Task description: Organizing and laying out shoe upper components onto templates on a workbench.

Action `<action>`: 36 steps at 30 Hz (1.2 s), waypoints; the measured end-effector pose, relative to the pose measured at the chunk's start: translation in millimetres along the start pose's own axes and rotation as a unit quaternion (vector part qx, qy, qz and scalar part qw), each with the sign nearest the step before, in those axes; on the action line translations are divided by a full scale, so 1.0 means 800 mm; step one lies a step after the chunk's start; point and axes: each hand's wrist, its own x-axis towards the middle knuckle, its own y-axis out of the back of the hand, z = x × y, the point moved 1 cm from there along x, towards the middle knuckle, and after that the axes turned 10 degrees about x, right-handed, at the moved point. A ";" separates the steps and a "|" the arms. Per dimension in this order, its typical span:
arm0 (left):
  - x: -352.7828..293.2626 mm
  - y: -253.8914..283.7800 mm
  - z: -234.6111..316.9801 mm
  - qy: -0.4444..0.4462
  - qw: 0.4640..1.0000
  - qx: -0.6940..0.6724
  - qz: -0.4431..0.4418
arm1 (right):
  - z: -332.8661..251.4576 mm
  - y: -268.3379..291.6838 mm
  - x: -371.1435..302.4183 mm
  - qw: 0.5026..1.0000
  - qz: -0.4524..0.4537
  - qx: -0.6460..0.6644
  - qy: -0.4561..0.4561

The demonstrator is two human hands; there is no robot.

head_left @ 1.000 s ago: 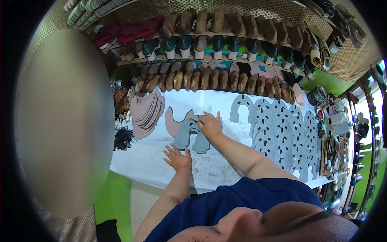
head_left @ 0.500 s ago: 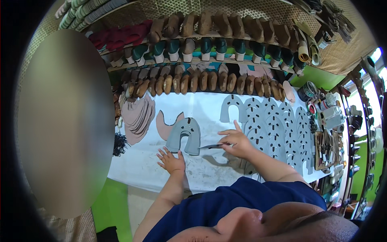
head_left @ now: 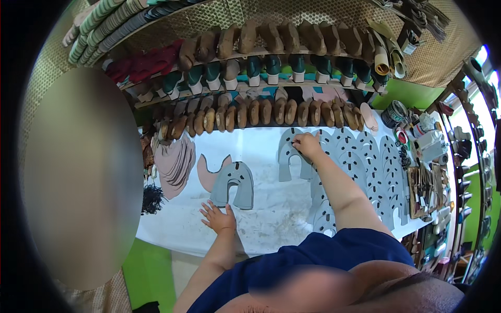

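Note:
My left hand [head_left: 218, 219] lies on the white table with its fingers spread, near the lower edge of a grey U-shaped piece [head_left: 245, 180] with small black marks. That piece partly overlaps a pink curved piece [head_left: 207, 177]. Farther right, my right hand [head_left: 309, 147] reaches over another grey U-shaped piece [head_left: 285, 156], at the left end of a spread of overlapping ones. Its thumb and fingers are pinched together close to the black marks. A little dark spot shows at the fingertips, too small to name.
Overlapping grey U-shaped pieces [head_left: 355, 156] cover the table's right part. Pink pieces [head_left: 175, 167] lie fanned at the left beside a black tangled bundle [head_left: 152, 199]. Shoe lasts [head_left: 271, 112] line the back edge and shelves. Cans [head_left: 394, 115] and tools [head_left: 420, 193] stand at the right.
My right hand has moved from beside the left grey piece, where it held a thin dark object, up and away to the grey pieces on the right. My left hand stays spread on the table.

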 end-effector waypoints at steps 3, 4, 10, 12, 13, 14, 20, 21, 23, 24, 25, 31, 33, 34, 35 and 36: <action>0.000 -0.002 0.000 0.002 1.000 0.000 0.000 | 0.005 -0.008 0.003 0.999 -0.012 -0.034 -0.025; 0.001 -0.002 0.000 0.002 1.000 -0.002 0.000 | 0.005 -0.012 0.002 0.999 -0.012 -0.033 -0.024; 0.001 0.000 0.000 0.002 1.000 0.002 -0.012 | -0.020 -0.070 -0.052 0.984 0.142 -0.083 0.071; 0.002 -0.005 -0.004 0.009 1.000 0.001 -0.013 | -0.054 -0.073 -0.080 0.979 -0.072 -0.193 -0.011; 0.001 -0.005 -0.003 0.004 1.000 0.000 -0.010 | -0.056 -0.073 -0.081 0.972 -0.079 -0.218 -0.018; 0.001 -0.002 -0.002 0.006 1.000 0.000 -0.013 | -0.058 -0.072 -0.081 0.972 -0.082 -0.220 -0.017; 0.002 0.007 -0.005 0.013 0.999 0.000 -0.032 | -0.107 -0.067 -0.078 0.967 -0.109 -0.212 -0.091; 0.002 0.006 -0.005 0.010 1.000 -0.002 -0.024 | -0.119 -0.075 -0.077 0.974 -0.082 -0.198 -0.067; 0.000 0.005 -0.003 0.007 1.000 -0.005 -0.017 | -0.148 -0.100 -0.072 0.984 -0.058 -0.166 -0.006; 0.001 0.004 -0.003 0.005 1.000 -0.003 -0.018 | -0.165 -0.115 -0.067 0.987 -0.060 -0.148 0.029; 0.002 0.004 -0.003 0.002 1.000 0.001 -0.017 | -0.180 -0.132 -0.065 0.987 -0.060 -0.148 0.028; 0.003 0.000 -0.006 0.003 1.000 0.000 -0.027 | -0.224 -0.183 -0.071 0.996 -0.051 -0.031 0.072; 0.003 0.002 -0.005 0.004 1.000 -0.002 -0.029 | -0.220 -0.184 -0.081 0.993 0.026 0.056 0.105; 0.002 0.004 -0.005 0.005 1.000 -0.005 -0.030 | -0.219 -0.185 -0.085 0.993 0.026 0.055 0.105; 0.001 0.005 -0.005 0.003 1.000 -0.008 -0.030 | -0.217 -0.182 -0.088 0.991 0.024 0.063 0.120; 0.000 0.006 -0.005 0.001 1.000 -0.011 -0.028 | -0.215 -0.179 -0.092 0.988 0.021 0.070 0.134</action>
